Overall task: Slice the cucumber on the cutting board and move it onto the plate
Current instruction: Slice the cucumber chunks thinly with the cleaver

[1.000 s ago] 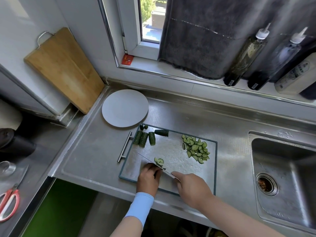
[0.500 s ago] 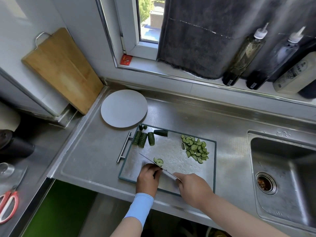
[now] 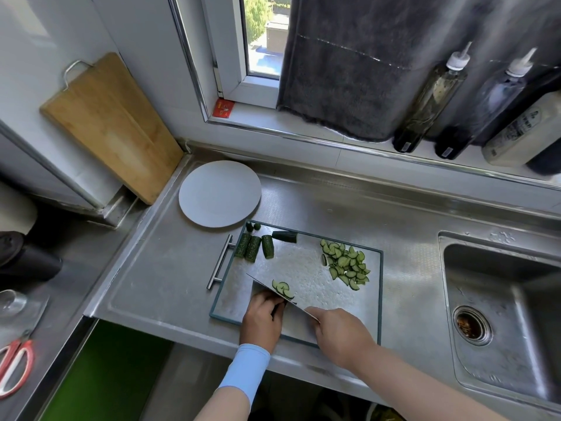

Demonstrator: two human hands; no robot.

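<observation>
Your right hand [image 3: 340, 338] gripped the knife [image 3: 291, 317], its blade edge down on the board [image 3: 303, 268]. Your left hand [image 3: 262, 320] curled over a dark, mostly hidden cucumber piece [image 3: 275, 309] against the blade. A few slices [image 3: 282, 288] lay just beyond the blade, a pile [image 3: 346, 264] lay farther right, and uncut chunks [image 3: 253, 247] sat near the plate [image 3: 220, 194].

Daylight thru the window [image 3: 261, 41] in front of me; dark towel [image 3: 340, 80] hangs just right of it, wooden board [image 3: 112, 126] leans on wall left of it, steel sink [image 3: 513, 354] below-right.
</observation>
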